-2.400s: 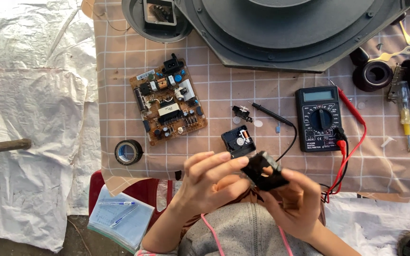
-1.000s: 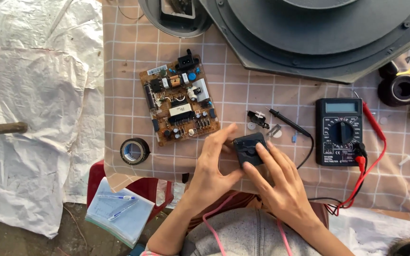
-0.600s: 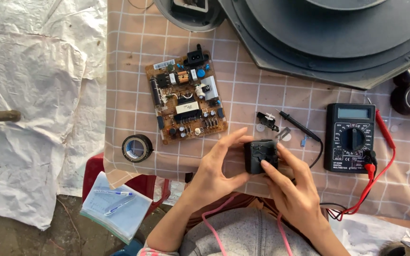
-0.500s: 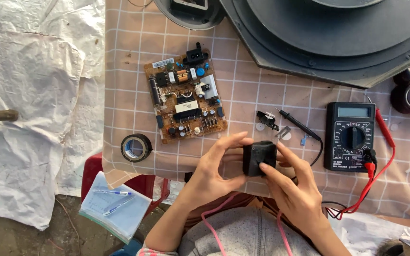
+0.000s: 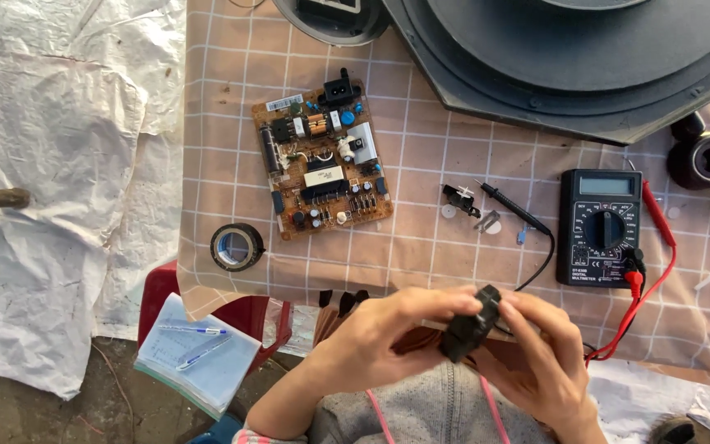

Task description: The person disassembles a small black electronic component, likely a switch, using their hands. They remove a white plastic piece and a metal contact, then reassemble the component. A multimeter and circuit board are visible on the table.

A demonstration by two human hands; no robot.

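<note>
Both of my hands hold a small black box-shaped part (image 5: 470, 323) just off the table's near edge. My left hand (image 5: 388, 333) pinches its top left side with thumb and fingers. My right hand (image 5: 540, 349) grips it from the right. A brown circuit board (image 5: 323, 159) with several components lies flat on the checked cloth, up and to the left of my hands. A black multimeter (image 5: 606, 228) lies to the upper right, with its black probe (image 5: 511, 205) and red lead (image 5: 655, 271) on the cloth.
A roll of black tape (image 5: 237, 247) sits near the table's left edge. Small loose parts (image 5: 462, 200) lie beside the probe. A large dark grey housing (image 5: 585, 57) fills the far side. A notebook with pens (image 5: 199, 353) rests on a red stool. White plastic sheeting (image 5: 51, 164) covers the ground at the left.
My hands have lifted the black part off the cloth and drawn it toward me, past the table's edge, turning it between the fingers. The view has shifted a little.
</note>
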